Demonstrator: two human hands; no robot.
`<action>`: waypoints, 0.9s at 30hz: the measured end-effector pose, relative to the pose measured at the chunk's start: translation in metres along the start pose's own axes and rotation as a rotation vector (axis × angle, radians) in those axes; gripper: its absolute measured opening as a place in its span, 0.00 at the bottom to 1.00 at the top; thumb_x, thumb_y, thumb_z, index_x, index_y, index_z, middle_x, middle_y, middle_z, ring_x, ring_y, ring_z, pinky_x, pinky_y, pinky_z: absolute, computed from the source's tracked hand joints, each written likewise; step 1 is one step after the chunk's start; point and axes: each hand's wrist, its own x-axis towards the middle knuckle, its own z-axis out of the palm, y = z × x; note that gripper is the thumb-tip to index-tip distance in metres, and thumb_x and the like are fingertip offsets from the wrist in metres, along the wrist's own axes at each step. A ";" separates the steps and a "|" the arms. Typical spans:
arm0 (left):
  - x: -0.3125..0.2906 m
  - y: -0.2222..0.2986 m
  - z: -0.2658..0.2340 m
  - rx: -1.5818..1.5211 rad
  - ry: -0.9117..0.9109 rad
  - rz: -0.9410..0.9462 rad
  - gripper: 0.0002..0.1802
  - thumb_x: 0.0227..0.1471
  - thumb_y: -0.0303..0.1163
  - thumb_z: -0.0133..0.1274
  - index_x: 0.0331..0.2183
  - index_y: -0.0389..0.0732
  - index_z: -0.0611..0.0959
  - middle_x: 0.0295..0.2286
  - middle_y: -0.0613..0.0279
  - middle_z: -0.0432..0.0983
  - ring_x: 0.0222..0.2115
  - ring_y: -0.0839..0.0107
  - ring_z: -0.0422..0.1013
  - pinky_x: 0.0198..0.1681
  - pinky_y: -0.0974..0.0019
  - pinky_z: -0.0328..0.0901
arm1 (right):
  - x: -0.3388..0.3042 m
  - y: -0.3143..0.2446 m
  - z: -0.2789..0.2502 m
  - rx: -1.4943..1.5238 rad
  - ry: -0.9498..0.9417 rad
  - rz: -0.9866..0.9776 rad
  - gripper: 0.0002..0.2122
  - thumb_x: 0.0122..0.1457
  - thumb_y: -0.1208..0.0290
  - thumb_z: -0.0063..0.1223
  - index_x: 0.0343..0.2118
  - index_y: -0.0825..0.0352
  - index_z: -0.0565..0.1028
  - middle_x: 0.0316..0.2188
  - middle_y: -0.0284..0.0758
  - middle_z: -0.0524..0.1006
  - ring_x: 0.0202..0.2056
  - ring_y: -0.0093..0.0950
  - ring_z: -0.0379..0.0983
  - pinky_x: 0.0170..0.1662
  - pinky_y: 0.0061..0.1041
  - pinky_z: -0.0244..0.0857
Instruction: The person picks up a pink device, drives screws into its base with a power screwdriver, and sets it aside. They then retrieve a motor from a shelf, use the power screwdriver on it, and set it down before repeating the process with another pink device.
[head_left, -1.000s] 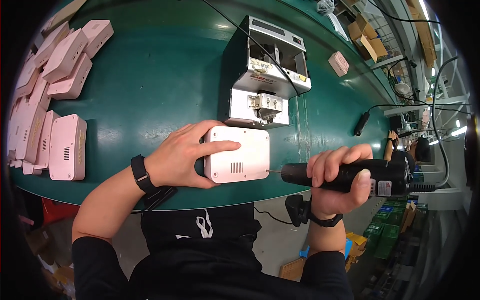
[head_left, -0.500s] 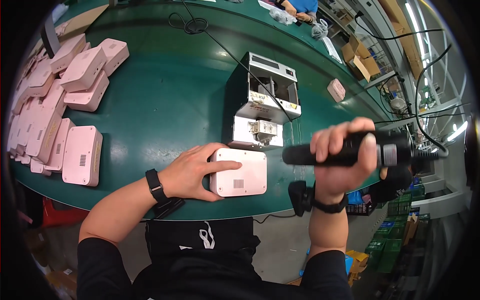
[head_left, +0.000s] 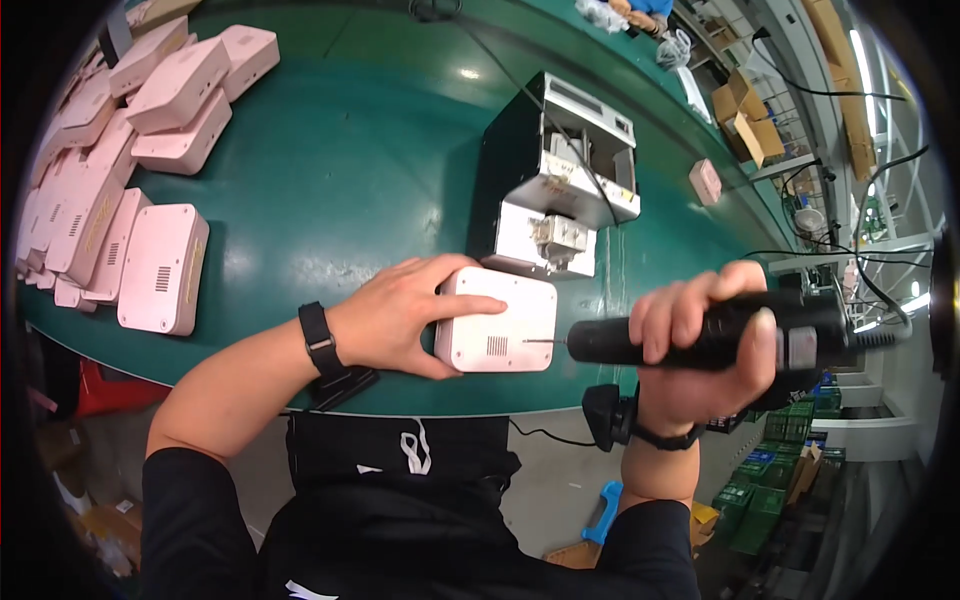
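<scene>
A pale pink plastic case (head_left: 518, 305) lies flat on the green bench, vent slots and corner screw holes facing up. My left hand (head_left: 395, 315) is wrapped round its left side, thumb and fingers on opposite edges and the index finger across the top. In my right hand (head_left: 705, 395) is a black electric screwdriver (head_left: 603, 342), held nearly level in this view. Its thin bit shows over the right part of the case; whether the tip touches I cannot tell. Just behind the case stands a black-and-silver screw feeder (head_left: 548, 235).
Many similar pink cases (head_left: 165, 270) are heaped at the left. A small pink piece (head_left: 705, 182) sits at the far right, near an open cardboard box (head_left: 750, 120). A cable crosses above the feeder. Another person's hands (head_left: 632, 14) are at the far edge.
The view has shifted, so the bench items sit differently in it. My right hand has brought the screwdriver closer to the case, and its bit now shows over it. My left hand keeps its hold.
</scene>
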 end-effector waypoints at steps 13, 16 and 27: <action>0.000 0.002 0.009 0.013 0.024 -0.010 0.42 0.28 0.40 0.70 0.52 0.59 0.75 0.49 0.53 0.65 0.48 0.54 0.68 0.52 0.55 0.64 | -0.040 -0.002 0.009 -0.117 0.024 0.161 0.23 0.50 0.50 0.60 0.36 0.62 0.62 0.18 0.33 0.68 0.17 0.28 0.65 0.26 0.32 0.62; 0.000 0.001 0.009 -0.015 0.032 -0.025 0.42 0.28 0.40 0.70 0.51 0.59 0.76 0.49 0.53 0.65 0.48 0.54 0.68 0.51 0.55 0.65 | -0.040 0.005 0.008 -0.150 -0.002 0.059 0.20 0.54 0.50 0.53 0.34 0.62 0.62 0.16 0.31 0.66 0.12 0.26 0.62 0.21 0.30 0.61; 0.004 0.003 0.005 0.004 0.019 -0.014 0.41 0.27 0.40 0.70 0.51 0.59 0.77 0.49 0.54 0.65 0.47 0.54 0.68 0.50 0.56 0.66 | -0.031 0.001 0.012 -0.219 -0.098 0.104 0.21 0.55 0.49 0.51 0.35 0.62 0.62 0.16 0.31 0.67 0.14 0.26 0.64 0.23 0.30 0.62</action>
